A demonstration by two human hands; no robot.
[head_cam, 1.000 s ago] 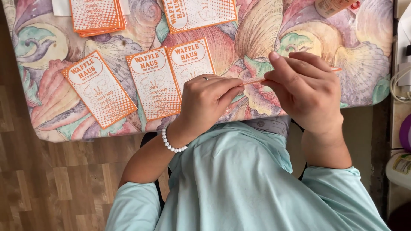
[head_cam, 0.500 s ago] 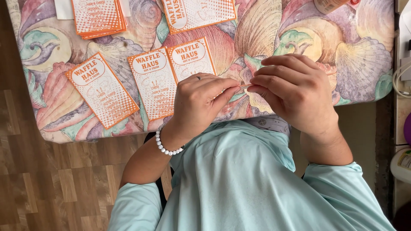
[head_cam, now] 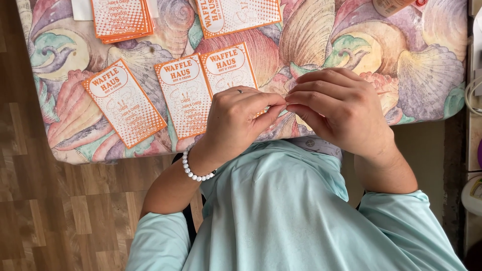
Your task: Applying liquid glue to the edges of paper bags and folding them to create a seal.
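A: Starting left. Wood floor (head_cam: 50, 211) off the left edge of the tablecloth (head_cam: 427, 75). On the tablecloth's left part, a single orange card (head_cam: 124, 103), lying askew. At its far edge, a card stack (head_cam: 120, 17).

B: Noted. Toward the tablecloth's middle?

A: Two orange cards (head_cam: 183, 98) side by side, touching, the right one partly under the knuckles. Bigger card (head_cam: 236, 15) at the far edge above them.

B: And the hands?

A: Left hand (head_cam: 236, 123), bead bracelet (head_cam: 193, 173) at the wrist, hovering over the tablecloth's near edge, thumb and forefinger pinched. Right hand (head_cam: 341, 113) just beside, fingertips meeting the left's, also pinched. Between them a thin pale strip (head_cam: 287, 104), only a sliver showing, held above the tablecloth's near middle, not resting on it.

B: Any change over the last second?

A: Yes. A second ago, hands slightly apart with a longer run of strip showing between them. Now closed together, strip nearly swallowed by the fingertips. Probably fine fingertip work on the strip itself, gripped from both sides. Cards unmoved throughout.

B: Further right?

A: Bottle (head_cam: 391, 5) at the tablecloth's far right corner, mostly cut off. Pale blue shirt (head_cam: 281, 216) below the near edge.
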